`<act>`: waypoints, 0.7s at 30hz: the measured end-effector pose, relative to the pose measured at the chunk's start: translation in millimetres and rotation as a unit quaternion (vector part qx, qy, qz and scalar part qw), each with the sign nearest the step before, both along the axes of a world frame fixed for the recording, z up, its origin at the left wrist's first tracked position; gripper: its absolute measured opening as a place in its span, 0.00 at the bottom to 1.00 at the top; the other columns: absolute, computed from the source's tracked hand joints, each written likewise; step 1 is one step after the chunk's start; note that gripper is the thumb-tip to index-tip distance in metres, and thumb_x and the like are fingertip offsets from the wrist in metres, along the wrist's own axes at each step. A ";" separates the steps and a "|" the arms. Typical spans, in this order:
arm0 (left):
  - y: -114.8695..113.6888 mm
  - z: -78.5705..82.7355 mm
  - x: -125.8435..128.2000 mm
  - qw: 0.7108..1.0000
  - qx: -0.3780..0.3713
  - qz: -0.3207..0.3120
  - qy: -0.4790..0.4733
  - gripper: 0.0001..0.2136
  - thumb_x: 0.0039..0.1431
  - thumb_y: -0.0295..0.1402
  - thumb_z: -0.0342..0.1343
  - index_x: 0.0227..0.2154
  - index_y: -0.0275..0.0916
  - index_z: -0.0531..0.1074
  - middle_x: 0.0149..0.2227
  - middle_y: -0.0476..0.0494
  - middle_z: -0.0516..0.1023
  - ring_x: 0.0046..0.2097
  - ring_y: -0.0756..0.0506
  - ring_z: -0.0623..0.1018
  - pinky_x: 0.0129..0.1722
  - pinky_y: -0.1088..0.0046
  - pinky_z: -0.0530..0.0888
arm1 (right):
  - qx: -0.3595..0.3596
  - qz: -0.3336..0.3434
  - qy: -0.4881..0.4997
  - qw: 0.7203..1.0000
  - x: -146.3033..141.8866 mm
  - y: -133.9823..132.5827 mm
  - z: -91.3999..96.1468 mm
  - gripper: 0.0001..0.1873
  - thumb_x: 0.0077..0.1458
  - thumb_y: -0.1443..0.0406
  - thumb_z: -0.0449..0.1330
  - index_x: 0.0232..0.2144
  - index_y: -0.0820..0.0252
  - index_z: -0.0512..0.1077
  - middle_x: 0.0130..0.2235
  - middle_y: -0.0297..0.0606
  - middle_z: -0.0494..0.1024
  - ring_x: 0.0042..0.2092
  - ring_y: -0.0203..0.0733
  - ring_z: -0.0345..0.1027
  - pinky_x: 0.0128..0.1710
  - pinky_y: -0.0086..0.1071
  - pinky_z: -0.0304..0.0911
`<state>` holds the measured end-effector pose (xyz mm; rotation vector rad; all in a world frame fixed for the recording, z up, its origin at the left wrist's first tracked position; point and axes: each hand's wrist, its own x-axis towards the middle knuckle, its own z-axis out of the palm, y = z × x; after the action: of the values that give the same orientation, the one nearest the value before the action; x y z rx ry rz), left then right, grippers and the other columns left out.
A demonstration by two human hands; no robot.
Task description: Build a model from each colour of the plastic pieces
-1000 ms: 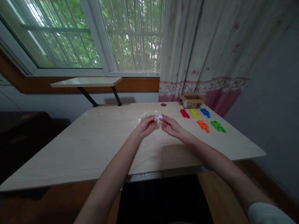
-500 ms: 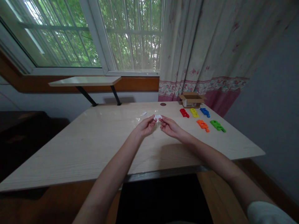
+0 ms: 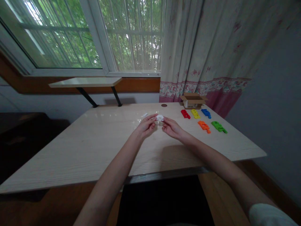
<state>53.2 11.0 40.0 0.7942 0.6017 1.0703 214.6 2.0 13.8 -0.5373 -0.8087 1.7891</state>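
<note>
A small white piece (image 3: 160,117) is held between my two hands above the middle of the table; its exact kind is too small to make out. My left hand (image 3: 147,126) pinches its left side between thumb and fingers. On the other side, my right hand (image 3: 172,127) grips the right edge with the fingers curled. Just beyond my left hand, another small white piece (image 3: 145,115) lies on the table.
The wooden table (image 3: 94,150) carries red (image 3: 185,114), yellow (image 3: 195,114), blue (image 3: 206,113), orange (image 3: 204,126) and green (image 3: 219,127) plastic pieces at the right. Behind them stands an open cardboard box (image 3: 193,102). A raised shelf (image 3: 87,82) is at the back left.
The white piece has turned a little between my fingers and shows a rounder outline. Both hands stay in nearly the same place, and the things on the table have not moved.
</note>
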 end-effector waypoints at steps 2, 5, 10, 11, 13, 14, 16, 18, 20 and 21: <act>-0.9 1.6 -0.2 1.000 0.002 0.013 0.017 0.10 0.50 0.20 0.58 0.37 0.32 0.72 0.23 0.50 0.75 0.16 0.59 0.69 0.15 0.89 0.68 | 0.005 -0.009 -0.004 1.000 -0.3 -1.5 2.4 0.12 0.42 0.68 0.67 0.32 0.59 0.71 0.27 0.27 0.73 0.23 0.25 0.58 0.23 0.21 0.57; -2.2 3.2 0.0 0.999 0.008 0.019 0.034 0.12 0.48 0.21 0.60 0.37 0.33 0.73 0.20 0.52 0.73 0.16 0.58 0.69 0.15 0.89 0.66 | 0.007 -0.026 -0.003 1.000 -0.8 -3.2 6.0 0.13 0.39 0.69 0.68 0.32 0.59 0.72 0.26 0.26 0.72 0.23 0.24 0.58 0.24 0.21 0.56; -2.7 2.8 0.8 0.999 0.018 0.016 0.033 0.13 0.44 0.20 0.62 0.36 0.33 0.74 0.19 0.53 0.71 0.16 0.59 0.67 0.14 0.88 0.65 | 0.027 -0.043 -0.004 0.999 -0.5 -4.2 8.6 0.14 0.38 0.69 0.69 0.31 0.59 0.72 0.26 0.28 0.72 0.24 0.26 0.59 0.25 0.22 0.57; -2.6 2.5 1.0 0.999 0.020 0.019 0.031 0.13 0.44 0.20 0.62 0.35 0.33 0.74 0.20 0.52 0.72 0.17 0.59 0.67 0.15 0.88 0.65 | 0.033 -0.045 -0.008 0.998 -0.3 -4.3 8.9 0.14 0.38 0.69 0.69 0.31 0.59 0.72 0.26 0.28 0.72 0.24 0.26 0.59 0.26 0.22 0.57; -2.6 2.3 1.3 0.999 0.024 0.028 0.030 0.13 0.43 0.20 0.63 0.35 0.33 0.74 0.23 0.50 0.75 0.17 0.59 0.67 0.15 0.88 0.65 | 0.044 -0.050 -0.018 0.998 -0.1 -4.8 9.6 0.15 0.38 0.68 0.69 0.32 0.58 0.72 0.28 0.28 0.73 0.25 0.26 0.59 0.26 0.23 0.57; -2.7 2.4 1.5 0.999 0.025 0.032 0.032 0.13 0.42 0.20 0.63 0.34 0.33 0.74 0.24 0.50 0.75 0.17 0.60 0.67 0.15 0.88 0.65 | 0.048 -0.054 -0.024 0.997 -0.1 -5.1 10.1 0.15 0.38 0.68 0.69 0.32 0.57 0.72 0.29 0.29 0.74 0.25 0.26 0.60 0.26 0.23 0.58; -3.0 2.9 1.9 0.998 0.028 0.040 0.037 0.12 0.42 0.20 0.63 0.33 0.33 0.74 0.25 0.49 0.75 0.17 0.60 0.66 0.15 0.88 0.64 | 0.051 -0.063 -0.038 0.996 -0.3 -5.7 11.2 0.15 0.38 0.67 0.68 0.33 0.57 0.72 0.31 0.29 0.74 0.25 0.26 0.59 0.26 0.23 0.58; -3.2 3.1 2.4 0.997 0.032 0.048 0.041 0.12 0.41 0.21 0.64 0.32 0.33 0.74 0.25 0.49 0.75 0.17 0.60 0.65 0.15 0.87 0.63 | 0.051 -0.073 -0.057 0.994 -0.8 -6.1 11.9 0.14 0.39 0.67 0.67 0.33 0.57 0.72 0.30 0.30 0.73 0.24 0.26 0.59 0.25 0.24 0.57; -3.1 2.8 3.0 0.997 0.038 0.060 0.041 0.12 0.40 0.22 0.64 0.32 0.33 0.74 0.26 0.49 0.76 0.17 0.60 0.64 0.15 0.87 0.62 | 0.051 -0.083 -0.081 0.992 -1.4 -6.4 12.0 0.13 0.40 0.66 0.67 0.33 0.57 0.72 0.29 0.29 0.72 0.23 0.26 0.57 0.24 0.24 0.56; -2.9 2.4 3.3 0.996 0.042 0.068 0.040 0.12 0.39 0.22 0.65 0.32 0.33 0.74 0.27 0.48 0.76 0.17 0.60 0.64 0.15 0.86 0.62 | 0.052 -0.088 -0.091 0.991 -1.6 -6.5 11.8 0.13 0.40 0.65 0.67 0.32 0.57 0.72 0.28 0.29 0.72 0.23 0.26 0.57 0.23 0.25 0.55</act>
<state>56.5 8.1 42.4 0.8832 0.6895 1.1985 213.0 -4.5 25.6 -0.6887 -0.9457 1.5433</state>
